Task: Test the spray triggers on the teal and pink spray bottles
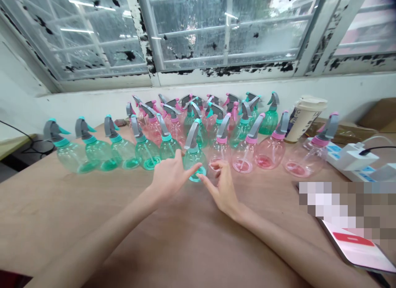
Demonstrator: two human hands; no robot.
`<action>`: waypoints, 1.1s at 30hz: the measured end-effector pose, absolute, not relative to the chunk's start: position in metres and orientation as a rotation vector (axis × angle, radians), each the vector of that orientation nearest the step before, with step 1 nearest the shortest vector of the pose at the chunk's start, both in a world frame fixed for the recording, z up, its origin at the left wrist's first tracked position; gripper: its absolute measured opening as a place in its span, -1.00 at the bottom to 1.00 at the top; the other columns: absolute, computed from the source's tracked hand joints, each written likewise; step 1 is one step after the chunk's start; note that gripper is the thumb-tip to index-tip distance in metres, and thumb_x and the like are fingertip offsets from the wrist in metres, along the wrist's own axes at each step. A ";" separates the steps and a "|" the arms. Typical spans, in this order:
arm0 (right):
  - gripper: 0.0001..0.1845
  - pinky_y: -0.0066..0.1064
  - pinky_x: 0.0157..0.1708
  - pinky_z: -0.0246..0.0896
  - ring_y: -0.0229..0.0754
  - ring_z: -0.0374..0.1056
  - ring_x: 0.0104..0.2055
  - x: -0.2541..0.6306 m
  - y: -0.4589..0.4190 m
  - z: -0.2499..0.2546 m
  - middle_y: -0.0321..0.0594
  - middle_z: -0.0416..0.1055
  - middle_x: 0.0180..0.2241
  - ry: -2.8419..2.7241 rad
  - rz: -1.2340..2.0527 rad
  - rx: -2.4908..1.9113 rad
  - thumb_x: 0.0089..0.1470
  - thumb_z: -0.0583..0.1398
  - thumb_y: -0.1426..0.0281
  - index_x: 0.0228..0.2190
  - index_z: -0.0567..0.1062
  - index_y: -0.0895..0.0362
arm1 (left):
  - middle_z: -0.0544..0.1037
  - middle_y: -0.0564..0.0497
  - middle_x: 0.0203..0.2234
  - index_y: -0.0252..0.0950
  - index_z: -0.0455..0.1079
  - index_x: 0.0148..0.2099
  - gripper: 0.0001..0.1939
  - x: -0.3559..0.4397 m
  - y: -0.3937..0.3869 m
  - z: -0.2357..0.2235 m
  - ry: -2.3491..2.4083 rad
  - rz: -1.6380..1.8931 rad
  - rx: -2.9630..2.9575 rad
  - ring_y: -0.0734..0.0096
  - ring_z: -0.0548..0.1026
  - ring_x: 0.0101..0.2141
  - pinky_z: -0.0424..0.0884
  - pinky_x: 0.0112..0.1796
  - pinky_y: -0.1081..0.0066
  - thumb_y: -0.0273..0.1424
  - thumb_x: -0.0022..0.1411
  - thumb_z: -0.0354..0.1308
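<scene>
A clear green spray bottle (195, 159) with a grey and teal trigger head stands upright on the table, slightly in front of its row. My left hand (168, 176) is at its left side, index finger raised and thumb stretched across the lower front of the bottle. On the other side is my right hand (225, 189), thumb pointing at the base and the other fingers loosely bent. Both hands have their fingers apart and grip nothing; whether a fingertip touches the bottle I cannot tell. A pink spray bottle (219, 151) stands just behind my right fingers, and another green bottle (169, 145) behind my left hand.
Several green bottles (102, 154) line the left and several pink ones (269, 154) the right, with more crowded behind. At the right are a paper cup (305, 119), a power strip (355, 160) with plugs, and a phone (355, 246). A window (229, 32) rises behind the wooden table (62, 213).
</scene>
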State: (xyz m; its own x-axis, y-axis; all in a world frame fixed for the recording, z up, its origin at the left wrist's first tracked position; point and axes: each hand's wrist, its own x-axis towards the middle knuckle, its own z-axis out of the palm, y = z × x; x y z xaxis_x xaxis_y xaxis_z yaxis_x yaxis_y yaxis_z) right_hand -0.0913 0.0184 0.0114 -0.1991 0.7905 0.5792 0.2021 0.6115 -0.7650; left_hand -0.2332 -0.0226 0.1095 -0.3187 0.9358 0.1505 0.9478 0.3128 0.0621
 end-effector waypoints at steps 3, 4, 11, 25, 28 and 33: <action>-0.50 -0.11 -0.02 0.27 -0.03 0.25 0.02 -0.088 0.017 0.029 -0.02 0.26 -0.01 -1.707 0.652 -0.767 0.13 0.20 0.12 0.01 0.22 0.08 | 0.58 -0.17 -0.52 -0.45 0.24 0.12 -0.24 -0.224 -0.039 0.107 -2.418 -0.067 -1.771 -0.08 0.61 -0.35 0.34 -0.40 0.32 0.17 0.28 -0.07; -0.43 -0.09 0.02 0.25 0.00 0.22 0.09 -0.086 0.015 0.037 0.00 0.23 0.06 -1.713 0.669 -0.751 0.11 0.22 0.11 0.06 0.19 0.07 | 0.57 -0.17 -0.52 -0.44 0.24 0.12 -0.26 -0.221 -0.045 0.106 -2.397 -0.047 -1.785 -0.08 0.61 -0.37 0.33 -0.42 0.32 0.16 0.30 -0.09; -0.20 0.03 0.15 0.15 0.08 0.17 0.22 -0.081 0.004 0.075 -0.05 0.17 0.21 -1.767 0.826 -0.739 -0.01 0.32 0.14 0.18 0.15 -0.01 | 0.56 -0.10 -0.55 -0.34 0.25 0.10 -0.27 -0.203 -0.074 0.086 -2.287 -0.181 -1.987 0.01 0.59 -0.49 0.24 -0.55 0.38 0.20 0.24 -0.04; -0.43 -0.16 0.00 0.29 -0.04 0.40 0.00 -0.066 0.015 0.083 -0.24 0.47 0.02 -1.852 0.915 -0.562 -0.06 0.10 0.50 0.04 0.42 -0.01 | 0.52 0.06 -0.47 -0.24 0.25 -0.10 -0.81 -0.241 -0.083 0.031 -1.900 -1.036 -2.541 0.35 0.52 -0.51 0.39 -0.45 0.37 -0.24 0.40 -0.06; -0.40 -0.16 -0.04 0.29 -0.05 0.41 -0.04 -0.062 0.019 0.087 -0.29 0.49 -0.01 -1.918 0.958 -0.538 -0.05 0.09 0.49 0.06 0.43 -0.06 | 0.53 -0.03 -0.30 -0.24 0.26 -0.07 -0.85 -0.256 -0.070 0.026 -1.975 -1.016 -2.461 0.28 0.55 -0.34 0.45 -0.30 0.30 -0.32 0.38 -0.04; -0.44 -0.26 -0.31 0.33 -0.17 0.40 -0.40 -0.059 0.023 0.090 -0.31 0.55 -0.18 -1.937 1.123 -0.619 -0.01 0.10 0.45 0.06 0.44 -0.06 | 0.41 -0.16 -0.04 -0.25 0.26 0.01 -0.79 -0.266 -0.060 0.024 -1.864 -0.920 -2.457 0.14 0.42 0.01 0.37 0.00 0.14 -0.39 0.34 0.02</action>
